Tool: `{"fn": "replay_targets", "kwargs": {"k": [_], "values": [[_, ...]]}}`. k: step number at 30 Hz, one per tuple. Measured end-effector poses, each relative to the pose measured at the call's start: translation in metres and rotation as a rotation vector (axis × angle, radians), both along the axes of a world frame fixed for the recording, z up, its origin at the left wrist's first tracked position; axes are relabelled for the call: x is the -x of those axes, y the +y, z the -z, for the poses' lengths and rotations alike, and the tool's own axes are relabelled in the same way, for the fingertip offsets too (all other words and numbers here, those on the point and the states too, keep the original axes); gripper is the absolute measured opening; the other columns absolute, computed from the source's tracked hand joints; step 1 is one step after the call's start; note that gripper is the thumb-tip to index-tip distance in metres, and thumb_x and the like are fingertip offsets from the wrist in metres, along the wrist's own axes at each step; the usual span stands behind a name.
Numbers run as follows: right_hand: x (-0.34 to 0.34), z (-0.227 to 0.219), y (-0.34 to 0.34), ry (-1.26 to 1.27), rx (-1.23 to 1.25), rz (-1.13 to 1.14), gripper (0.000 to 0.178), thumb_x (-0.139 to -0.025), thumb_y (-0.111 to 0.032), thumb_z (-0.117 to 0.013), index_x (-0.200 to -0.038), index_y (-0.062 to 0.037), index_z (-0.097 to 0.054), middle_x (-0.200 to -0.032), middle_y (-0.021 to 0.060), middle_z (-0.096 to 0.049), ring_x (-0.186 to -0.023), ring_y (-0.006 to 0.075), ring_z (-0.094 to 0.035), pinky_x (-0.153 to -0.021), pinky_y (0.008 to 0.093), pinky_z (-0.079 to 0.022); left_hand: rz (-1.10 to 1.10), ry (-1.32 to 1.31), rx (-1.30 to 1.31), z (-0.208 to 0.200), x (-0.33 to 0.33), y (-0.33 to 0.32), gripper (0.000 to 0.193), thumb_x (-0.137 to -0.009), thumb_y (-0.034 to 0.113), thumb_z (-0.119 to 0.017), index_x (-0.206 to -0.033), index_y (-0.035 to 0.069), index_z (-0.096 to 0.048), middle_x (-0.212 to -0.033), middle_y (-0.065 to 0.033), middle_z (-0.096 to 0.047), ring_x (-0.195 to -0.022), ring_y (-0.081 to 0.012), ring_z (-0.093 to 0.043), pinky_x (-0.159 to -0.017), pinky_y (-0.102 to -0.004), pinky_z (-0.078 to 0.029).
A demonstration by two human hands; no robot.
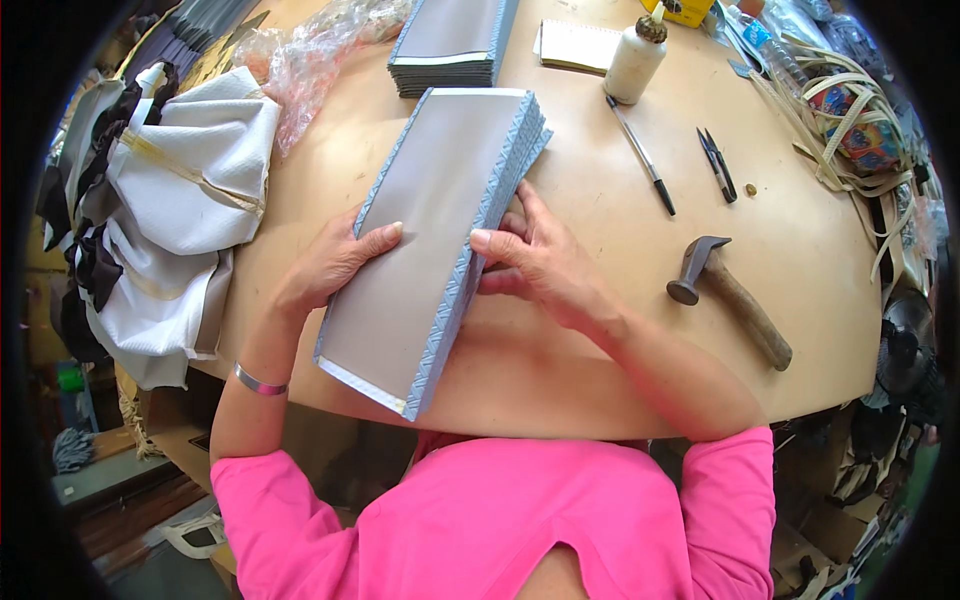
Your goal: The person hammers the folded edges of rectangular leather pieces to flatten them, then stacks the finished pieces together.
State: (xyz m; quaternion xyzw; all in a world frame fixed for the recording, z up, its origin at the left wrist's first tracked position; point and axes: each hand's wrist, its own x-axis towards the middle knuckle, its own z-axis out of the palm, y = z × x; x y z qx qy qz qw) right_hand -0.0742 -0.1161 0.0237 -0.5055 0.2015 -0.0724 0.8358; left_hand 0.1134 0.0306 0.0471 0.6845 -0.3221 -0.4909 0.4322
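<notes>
A thick stack of long grey panels with blue patterned edges (425, 210) is held tilted over the near edge of the table. My left hand (345, 255) grips its left side, thumb on the top face and fingers hidden beneath. On the right side, my right hand (535, 250) closes on the layered edges, its thumb near the top rim and its fingers against the side. A second stack of similar panels (450, 40) lies just beyond, at the table's far side.
On the wooden table (600, 370) to the right lie a hammer (730, 300), small scissors-like snips (716, 165) and a pen (640, 155). Farther back stand a white bottle (636, 62) and a notepad (580, 45). White fabric pieces (190, 180) and clear plastic (320, 70) lie left; cream straps (850, 110) right.
</notes>
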Motion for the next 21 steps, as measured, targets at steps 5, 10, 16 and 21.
{"fn": "replay_targets", "kwargs": {"k": [5, 10, 16, 21], "values": [[0.004, -0.016, -0.003, 0.102, -0.133, -0.020, 0.072, -0.090, -0.030, -0.054, -0.142, -0.0137, -0.006, -0.113, 0.0160, -0.051, -0.087, 0.0225, -0.058, -0.069, 0.0384, -0.055, -0.062, 0.139, -0.067, 0.005, -0.001, 0.005, 0.053, -0.089, 0.034, -0.058, -0.127, -0.001, -0.044, -0.109, -0.0076, -0.059, -0.092, -0.0101, -0.058, -0.077, -0.0245, -0.049], [0.009, -0.007, -0.003, 0.153, -0.197, -0.127, 0.054, -0.093, -0.034, -0.047, -0.134, -0.0096, -0.023, -0.114, 0.0149, -0.050, -0.081, 0.0228, -0.058, -0.069, 0.0371, -0.055, -0.062, 0.144, -0.072, 0.002, 0.004, 0.004, 0.051, -0.091, 0.032, -0.057, -0.127, 0.000, -0.043, -0.109, -0.0076, -0.059, -0.093, -0.0101, -0.058, -0.077, -0.0249, -0.050], [0.012, -0.001, 0.005, 0.096, -0.190, -0.048, 0.058, -0.090, -0.041, -0.052, -0.129, -0.0036, -0.031, -0.117, 0.0144, -0.048, -0.090, 0.0222, -0.057, -0.071, 0.0356, -0.055, -0.074, 0.023, 0.002, -0.004, 0.022, -0.003, 0.053, -0.090, 0.029, -0.058, -0.130, 0.000, -0.040, -0.114, -0.0104, -0.057, -0.096, -0.0136, -0.058, -0.081, -0.0259, -0.049], [0.014, -0.014, 0.012, 0.074, -0.179, -0.003, 0.069, -0.082, -0.038, -0.066, -0.129, -0.0023, -0.030, -0.117, 0.0144, -0.049, -0.100, 0.0231, -0.057, -0.068, 0.0362, -0.056, -0.039, -0.081, 0.020, -0.005, 0.027, -0.005, 0.055, -0.090, 0.029, -0.059, -0.131, -0.001, -0.039, -0.117, -0.0119, -0.055, -0.103, -0.0159, -0.055, -0.086, -0.0282, -0.047]]}}
